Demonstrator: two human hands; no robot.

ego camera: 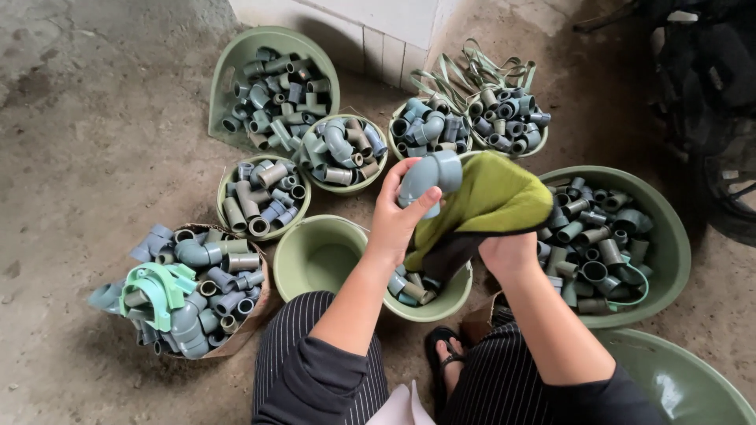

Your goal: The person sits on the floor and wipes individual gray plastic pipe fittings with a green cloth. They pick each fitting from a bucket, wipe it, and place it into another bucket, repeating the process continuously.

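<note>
While held, grey curved pipe elbow (pixel 431 179).

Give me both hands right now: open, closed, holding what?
Left hand: closed on a grey pipe elbow.
Right hand: closed on a green cloth, which is draped over it.

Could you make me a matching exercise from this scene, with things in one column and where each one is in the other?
Things:
1. grey elbow fitting
2. green cloth
3. empty green bowl
4. green straps

Places:
a. on the floor by the wall
b. held in the left hand
c. draped over the right hand
d. in front of the left knee

Pairs: 1-b, 2-c, 3-d, 4-a
</note>
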